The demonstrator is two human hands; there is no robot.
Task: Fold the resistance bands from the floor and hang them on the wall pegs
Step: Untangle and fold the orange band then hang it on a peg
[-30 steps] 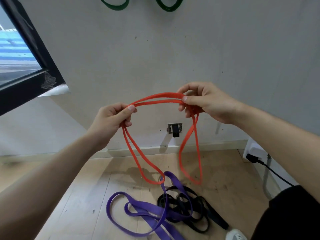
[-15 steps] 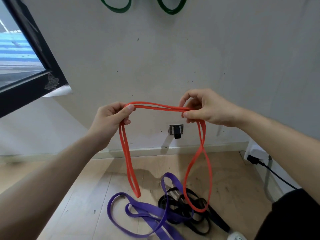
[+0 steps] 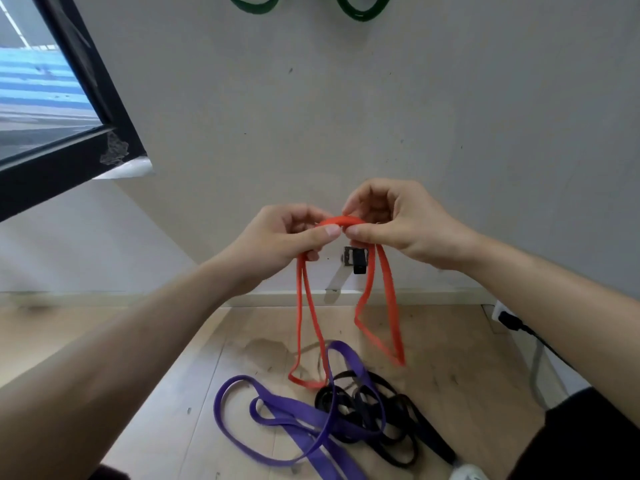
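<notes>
Both hands hold an orange resistance band [image 3: 390,306] in front of the wall. My left hand [image 3: 284,237] and my right hand [image 3: 398,220] pinch its gathered top side by side, thumbs nearly touching. Two long orange loops hang down from the hands toward the floor. A purple band [image 3: 298,414] and a black band [image 3: 384,420] lie tangled on the wooden floor below. At the top edge, the bottoms of two green bands [image 3: 256,3] hang on the wall; the pegs are out of view.
A black window frame [image 3: 86,133] juts in at the upper left. A metal anchor bracket [image 3: 355,259] is fixed low on the wall behind the band. A white socket with a black plug and cable [image 3: 512,322] sits at the right. A white shoe [image 3: 467,472] shows at the bottom.
My hands have come together from about a forearm's width apart, bunching the band's top span into a short hump. The hanging loops have swung closer together.
</notes>
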